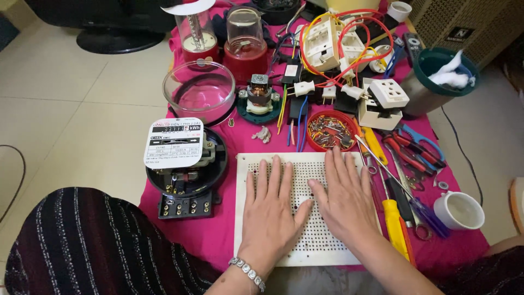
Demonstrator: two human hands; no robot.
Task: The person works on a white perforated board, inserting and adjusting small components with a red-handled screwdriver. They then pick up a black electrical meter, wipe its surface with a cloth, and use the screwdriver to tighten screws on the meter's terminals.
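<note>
While both hands lay open and flat, the left hand (271, 213) and right hand (343, 196) pressed palm-down on the white perforated rectangular board (316, 246), which rested on the pink-covered tabletop (218, 229) beside a yellow-handled screwdriver (394, 224).

A white perforated board (305, 251) lies flat on the pink-covered counter, square to the person, its face dotted with rows of small holes. The left hand (271, 210) and right hand (345, 199) both rest on it palm down, fingers spread, thumbs nearly touching at the middle.
</note>
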